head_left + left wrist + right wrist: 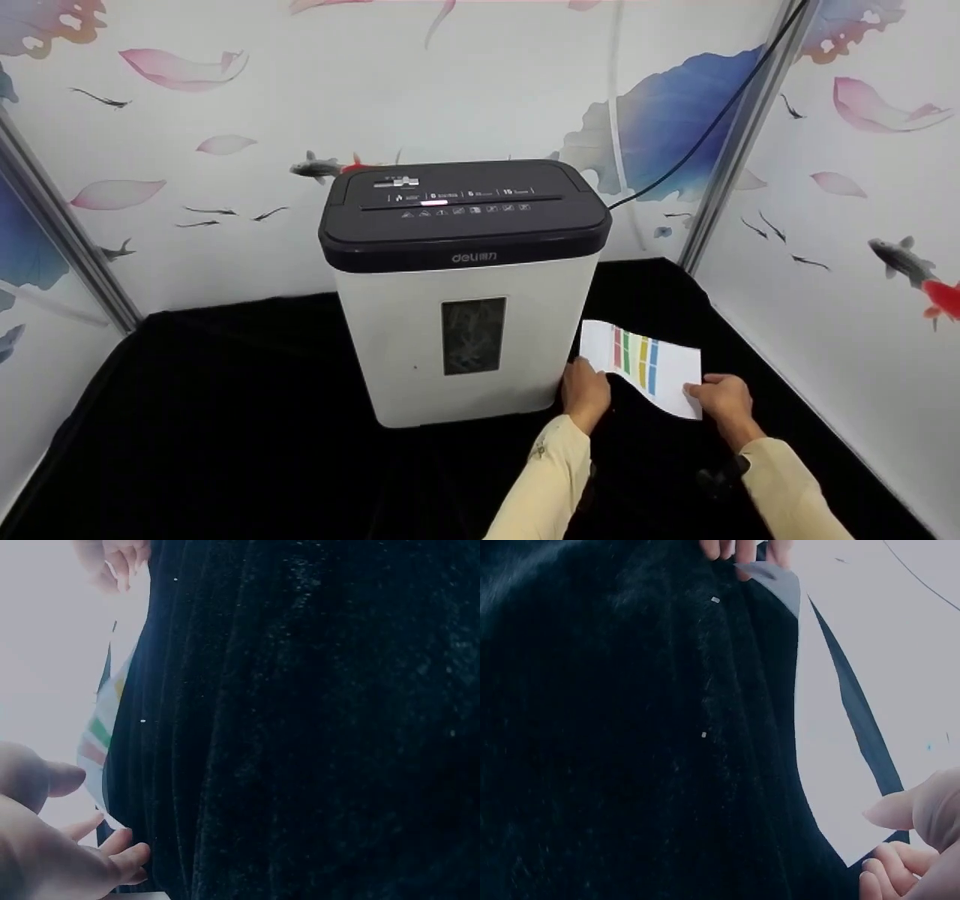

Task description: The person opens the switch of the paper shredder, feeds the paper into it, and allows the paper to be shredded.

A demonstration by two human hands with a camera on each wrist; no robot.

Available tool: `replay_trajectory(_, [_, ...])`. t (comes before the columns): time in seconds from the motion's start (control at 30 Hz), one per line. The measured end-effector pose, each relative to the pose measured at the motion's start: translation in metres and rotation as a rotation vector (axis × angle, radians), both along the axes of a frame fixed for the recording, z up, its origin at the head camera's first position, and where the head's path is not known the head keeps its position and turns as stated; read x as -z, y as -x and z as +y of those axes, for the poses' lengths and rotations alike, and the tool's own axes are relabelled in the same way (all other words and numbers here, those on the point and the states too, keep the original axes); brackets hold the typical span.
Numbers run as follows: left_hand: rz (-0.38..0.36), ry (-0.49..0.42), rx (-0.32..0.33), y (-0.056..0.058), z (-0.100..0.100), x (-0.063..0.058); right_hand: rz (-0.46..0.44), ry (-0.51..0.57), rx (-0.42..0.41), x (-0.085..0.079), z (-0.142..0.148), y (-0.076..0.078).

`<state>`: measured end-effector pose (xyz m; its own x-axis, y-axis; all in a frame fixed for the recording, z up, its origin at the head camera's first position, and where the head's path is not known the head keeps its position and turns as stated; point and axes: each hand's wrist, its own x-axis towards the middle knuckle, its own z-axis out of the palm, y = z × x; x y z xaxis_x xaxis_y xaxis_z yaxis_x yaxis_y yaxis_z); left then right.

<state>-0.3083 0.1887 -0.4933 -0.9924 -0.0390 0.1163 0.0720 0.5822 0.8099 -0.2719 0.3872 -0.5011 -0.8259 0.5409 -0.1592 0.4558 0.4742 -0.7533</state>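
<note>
A white sheet of paper (679, 367) printed with red, green, yellow and blue blocks is held between both hands, low beside the paper shredder (397, 337). My left hand (587, 390) grips its left end, right by the shredder's lower side. In the left wrist view, fingers (127, 859) of that hand lie under the sheet's corner. The right hand (724, 401) pinches the opposite end; its thumb (892, 811) lies over the paper in the right wrist view, with the other fingers beneath. Between the hands the sheet bends in a curve.
The shredder has a dark lid (457, 225) with a feed slot, a pink-lit spot and a front window (474, 336). A black cable (697, 142) runs from its back up to the right. Black cloth (225, 420) covers the table; patterned panels (465, 90) enclose it.
</note>
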Motion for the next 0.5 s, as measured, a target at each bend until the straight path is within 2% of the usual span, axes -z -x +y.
replay_trajectory(0.13, [0.012,-0.034,-0.021,-0.001,-0.001,0.001,0.032,-0.018,0.005,0.0,0.001,-0.002])
replay_trajectory(0.27, [0.029,-0.087,0.01,-0.001,-0.001,0.0,0.063,-0.015,0.01,-0.001,0.01,-0.005])
replay_trajectory(0.37, [0.046,-0.121,0.031,-0.003,-0.002,0.001,0.095,0.1,-0.006,-0.002,0.015,-0.007])
replay_trajectory(0.5, [0.057,-0.161,0.01,-0.007,-0.002,0.001,0.114,0.207,-0.022,-0.003,0.017,-0.01])
